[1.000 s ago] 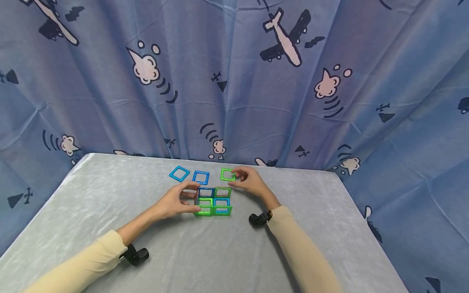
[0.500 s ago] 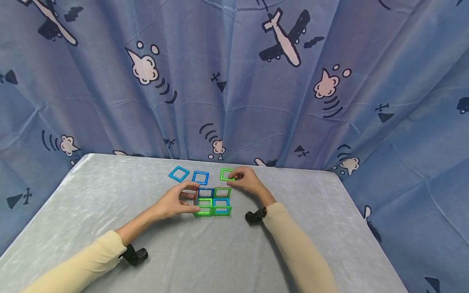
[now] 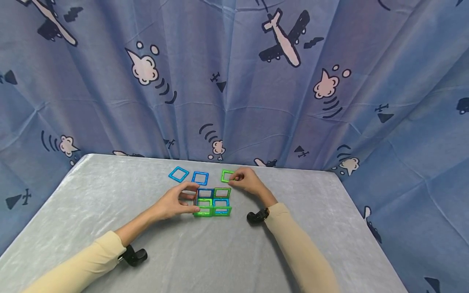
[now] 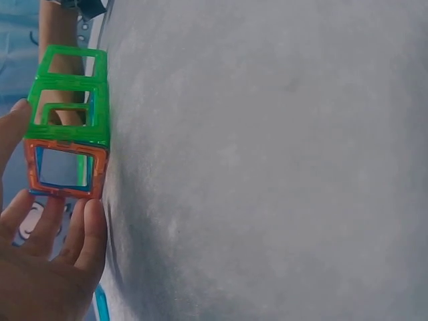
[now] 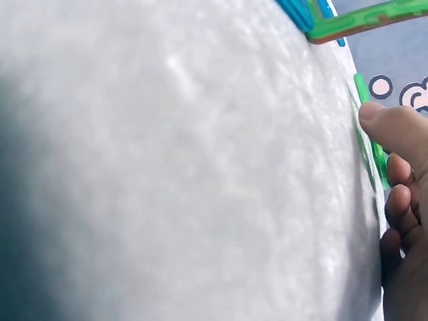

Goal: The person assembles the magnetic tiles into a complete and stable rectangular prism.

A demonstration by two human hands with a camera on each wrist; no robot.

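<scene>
On the table a small box-like build of magnetic tiles (image 3: pixel 213 211) has green and blue squares in the head view. My left hand (image 3: pixel 172 202) holds it from the left, thumb at the front green wall and fingers at the back. An orange square tile (image 4: pixel 99 174) forms its left side in the left wrist view. Behind the build, my right hand (image 3: pixel 250 181) pinches the near right part of a loose green square tile (image 3: pixel 222 176). The right wrist view shows my thumb (image 5: pixel 394 127) on that tile's edge; the fingertips' contact is partly hidden.
Two loose blue tiles lie behind the build: a square turned like a diamond (image 3: pixel 173 171) and another square (image 3: pixel 200 172). The pale cloth-covered table (image 3: pixel 205 256) ends at a blue curtain (image 3: pixel 249 114) with airplane prints.
My right hand has shifted slightly left, and its thumb and fingers have closed on the green tile, which has turned or moved a little. My left hand stays on the build.
</scene>
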